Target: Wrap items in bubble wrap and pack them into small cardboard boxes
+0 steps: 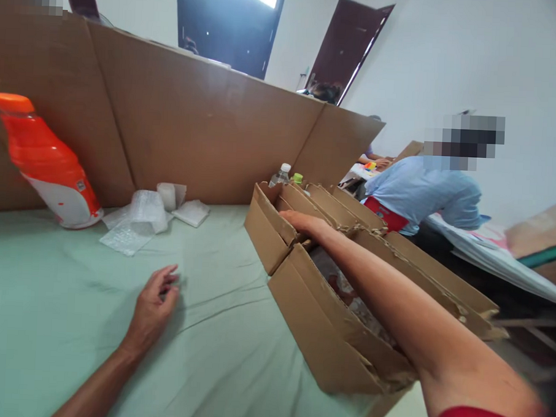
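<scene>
My right hand (304, 223) reaches over a torn cardboard box (321, 324) and rests on the flap of a second, farther cardboard box (268, 232); its fingers curl over the flap's edge. Clear plastic shows inside the near box under my forearm. My left hand (154, 304) lies on the green cloth (71, 310) with fingers loosely bent, holding nothing. Two bottle tops, one white (284, 169) and one green (298, 178), stick up behind the far box.
An orange and white bottle (47, 161) leans against the cardboard partition (194, 125) at the left. Bubble wrap and a tape roll (142, 218) lie near it. A person in a light blue shirt (424, 190) sits at the right.
</scene>
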The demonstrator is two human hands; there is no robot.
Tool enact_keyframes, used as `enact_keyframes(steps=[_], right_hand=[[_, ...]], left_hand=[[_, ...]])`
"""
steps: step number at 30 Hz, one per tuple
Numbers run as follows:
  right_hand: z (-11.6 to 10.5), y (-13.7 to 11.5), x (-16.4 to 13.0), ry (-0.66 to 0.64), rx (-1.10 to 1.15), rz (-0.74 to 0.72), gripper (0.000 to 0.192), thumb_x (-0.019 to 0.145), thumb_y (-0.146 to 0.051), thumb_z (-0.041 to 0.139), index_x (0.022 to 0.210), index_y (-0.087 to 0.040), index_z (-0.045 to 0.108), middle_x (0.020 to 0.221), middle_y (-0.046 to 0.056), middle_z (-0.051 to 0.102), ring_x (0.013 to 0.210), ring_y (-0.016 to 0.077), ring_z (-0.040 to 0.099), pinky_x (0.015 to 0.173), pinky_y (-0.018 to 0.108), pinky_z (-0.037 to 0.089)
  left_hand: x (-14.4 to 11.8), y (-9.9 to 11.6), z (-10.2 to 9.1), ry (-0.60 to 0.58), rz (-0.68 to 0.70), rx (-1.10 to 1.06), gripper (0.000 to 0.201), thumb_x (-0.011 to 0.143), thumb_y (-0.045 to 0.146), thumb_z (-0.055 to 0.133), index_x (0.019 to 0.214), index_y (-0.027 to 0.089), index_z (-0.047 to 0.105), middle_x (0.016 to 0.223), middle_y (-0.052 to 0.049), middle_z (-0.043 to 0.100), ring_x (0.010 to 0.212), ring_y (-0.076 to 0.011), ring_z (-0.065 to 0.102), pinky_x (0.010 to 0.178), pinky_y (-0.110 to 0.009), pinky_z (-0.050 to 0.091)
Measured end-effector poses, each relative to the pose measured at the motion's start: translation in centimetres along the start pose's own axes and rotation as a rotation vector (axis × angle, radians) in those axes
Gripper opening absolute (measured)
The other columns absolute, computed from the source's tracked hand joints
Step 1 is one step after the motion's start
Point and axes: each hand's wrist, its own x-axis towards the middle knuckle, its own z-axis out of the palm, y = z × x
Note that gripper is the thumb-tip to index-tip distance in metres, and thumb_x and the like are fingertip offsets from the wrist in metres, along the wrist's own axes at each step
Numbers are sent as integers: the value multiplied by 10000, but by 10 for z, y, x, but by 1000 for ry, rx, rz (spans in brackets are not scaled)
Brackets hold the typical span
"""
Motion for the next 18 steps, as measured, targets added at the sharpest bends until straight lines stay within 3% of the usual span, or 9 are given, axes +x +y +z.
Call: enact_keyframes(steps=[3,8,12,15,18], right_hand=[[-11,0,-5,72,-63,68,132,800,-183,656,810,-167,786,851,127,779,871,252,727,686,255,483],[-63,9,-50,326,-100,155,210,837,-227,584,865,-138,772,739,63,712,721,198,652,589,260,394],[-95,-36,-58,658,51,2,206,839,-216,571,806,-105,741,717,37,655,660,142,554,597,263,361],[-102,-80,-32,595,154,-165,162,827,-237,635,837,-108,734,788,38,673,700,127,548,642,248,379],[-101,-79,-20,584,270,-271,228,856,-301,638,941,-108,724,824,39,688,717,121,578,685,237,423]], left_hand=[[-10,-19,5,-103,281,248,384,753,348,577,1078,185,700,1110,-111,715,988,-249,673,869,-406,560],[-1,-21,1,-87,333,275,343,803,347,521,1035,185,715,1067,-101,735,952,-233,694,833,-376,579],[-2,-26,-3,-111,373,280,328,789,387,541,985,193,719,1067,-107,742,984,-258,696,862,-399,577],[-3,-28,-7,-132,387,332,346,807,421,540,994,194,723,1075,-106,744,964,-256,703,765,-356,586],[-3,-27,-11,-155,383,360,359,818,442,534,1009,202,721,1066,-91,749,920,-239,711,624,-292,560]])
